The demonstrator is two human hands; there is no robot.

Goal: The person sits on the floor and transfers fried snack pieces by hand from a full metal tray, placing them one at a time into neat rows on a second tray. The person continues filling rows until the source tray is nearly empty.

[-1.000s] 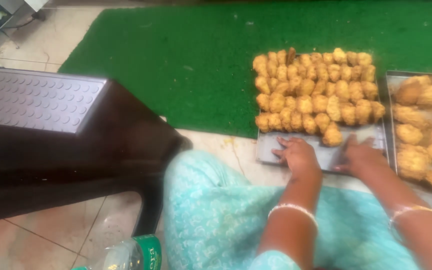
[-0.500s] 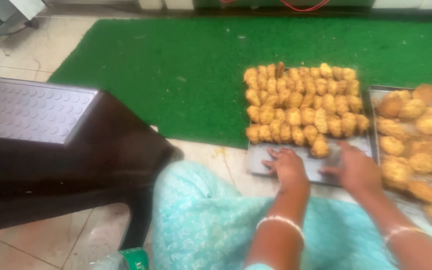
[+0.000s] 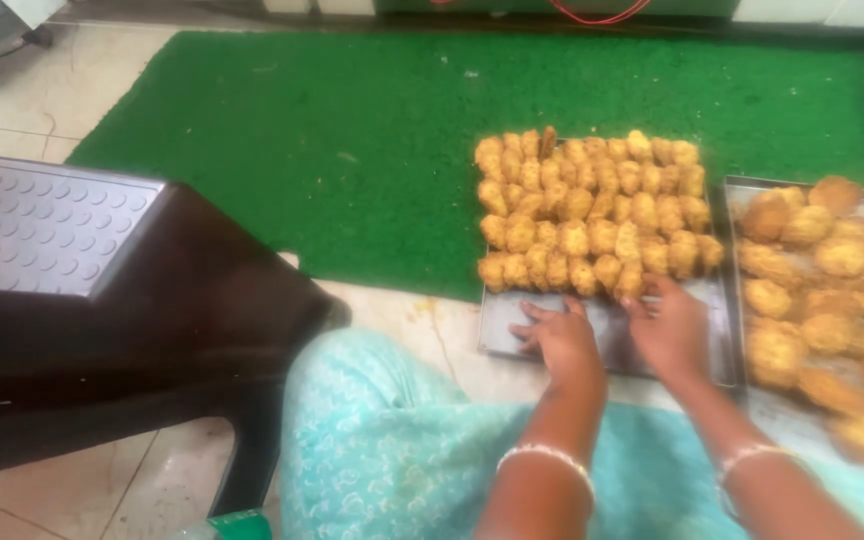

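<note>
Fried snacks point(image 3: 592, 215) sit in tight rows on a flat metal tray point(image 3: 512, 335), just beyond both hands. Left hand point(image 3: 564, 338) lies flat w/ fingers spread on the bare tray part, holding nothing. Right hand point(image 3: 670, 328) is beside it, fingertips touching the nearest snack row; grip not clear. Second tray point(image 3: 802, 420) w/ bigger fried pieces is right of the right hand. Dark stool point(image 3: 82, 300) is far left of the hands.

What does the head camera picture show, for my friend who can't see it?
Two bare hands, left hand and right hand, rest on a metal tray beside rows of golden fried snacks. A second tray of bigger fried pieces sits to the right, a green mat beneath, a dark plastic stool on the left.
</note>
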